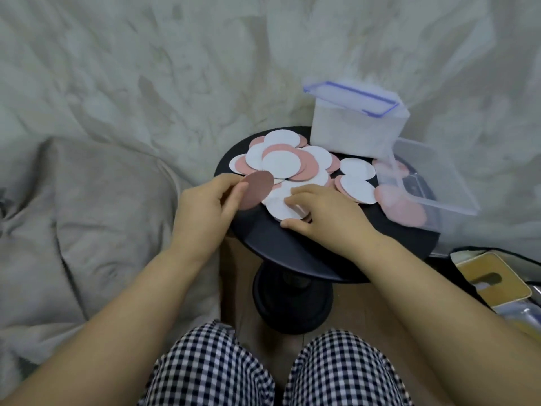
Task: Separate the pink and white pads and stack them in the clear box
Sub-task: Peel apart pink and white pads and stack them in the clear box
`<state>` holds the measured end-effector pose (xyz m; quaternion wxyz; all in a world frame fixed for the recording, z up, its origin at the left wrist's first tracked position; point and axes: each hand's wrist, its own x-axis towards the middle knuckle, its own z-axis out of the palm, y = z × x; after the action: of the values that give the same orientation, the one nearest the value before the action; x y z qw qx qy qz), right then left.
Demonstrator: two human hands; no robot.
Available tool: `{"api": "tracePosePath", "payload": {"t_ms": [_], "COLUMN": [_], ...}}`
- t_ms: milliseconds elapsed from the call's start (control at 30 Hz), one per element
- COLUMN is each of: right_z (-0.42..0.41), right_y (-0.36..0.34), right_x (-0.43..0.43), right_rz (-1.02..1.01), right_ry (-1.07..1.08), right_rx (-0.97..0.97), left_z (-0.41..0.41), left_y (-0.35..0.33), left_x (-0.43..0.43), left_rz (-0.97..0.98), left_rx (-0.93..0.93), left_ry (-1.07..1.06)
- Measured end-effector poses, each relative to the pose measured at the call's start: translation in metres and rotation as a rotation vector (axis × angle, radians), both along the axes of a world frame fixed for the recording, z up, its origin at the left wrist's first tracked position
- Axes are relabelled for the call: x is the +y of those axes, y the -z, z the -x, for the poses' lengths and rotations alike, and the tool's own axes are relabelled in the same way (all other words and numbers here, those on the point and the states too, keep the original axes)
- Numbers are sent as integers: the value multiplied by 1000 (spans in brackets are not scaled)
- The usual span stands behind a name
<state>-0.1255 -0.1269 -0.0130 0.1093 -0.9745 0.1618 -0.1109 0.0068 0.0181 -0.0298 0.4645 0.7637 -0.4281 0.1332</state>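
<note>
head view, left hand: the left hand (205, 209) pinches one pink pad (257, 190) between thumb and fingers and holds it tilted above the near-left part of the surface (292, 247).
head view, right hand: the right hand (322, 213) lies on the near white pads (278, 205), with its fingers curled on top and its thumb at their near edge. it appears to grip them.
pile: the mixed pile (281, 159) of pink and white rounds overlaps across the middle of the surface. a few more white ones lie beside it, toward the box.
clear box: the clear box (439, 171) sits at the right edge of the surface and seems to overhang it. the stored pads (405, 209) inside it are pink and lie loosely, not squared up.
risk, box: a push while dropping a pad in could likely tip or slide the overhanging box off the edge.
risk, pads: the thin rounds cling and overlap, so a lift may drag a neighbour off the rim or carry a white one along with a pink.
risk, stack: pads dropped in tilted would probably lean rather than stack.
around: a white lidded tub (351, 127) with a blue-trimmed lid stands behind the pile, just beside the box. a grey bed cover (87, 200) lies to the left, a yellow box (491, 279) low on the right, and checked trousers (222, 370) at the bottom.
in the way: the right forearm and the loose white pads lie between the held pad and the box.
</note>
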Motion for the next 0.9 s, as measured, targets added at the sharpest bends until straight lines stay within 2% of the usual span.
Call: {"api": "tracePosePath", "payload": {"t_ms": [133,333,433,500,567,633,767,833,900], "right_z": [4,4,1,-1,-3,-5,-2,12,35], "right_y": [0,-12,-26,-32,-31,-27,-19,-16,-12], "right_x": [-3,-16,-19,-15,-10,-7,-7,-8,-9], "right_rz": [-149,-198,-523,-767,-863,-845,-672,-539,-326], "right_ry": [22,153,208,218,208,207,240,256,241], "right_rx": [-50,-388,-608,-655,-643,-627,-599,-554,-414], "left_z": [1,2,10,16,25,33,43,44,43], "left_y": [2,-1,-11,-15,-17,-16,-12,-10,-8], "left_x": [2,-4,-11,-17,-21,-23,-22,-20,-18], "left_rz": [78,216,293,332,353,350,309,315,326], "left_rx": [244,562,681,785,874,929,958,965,944], "left_ry": [-63,-48,-10,33,90,155,235,238,221]}}
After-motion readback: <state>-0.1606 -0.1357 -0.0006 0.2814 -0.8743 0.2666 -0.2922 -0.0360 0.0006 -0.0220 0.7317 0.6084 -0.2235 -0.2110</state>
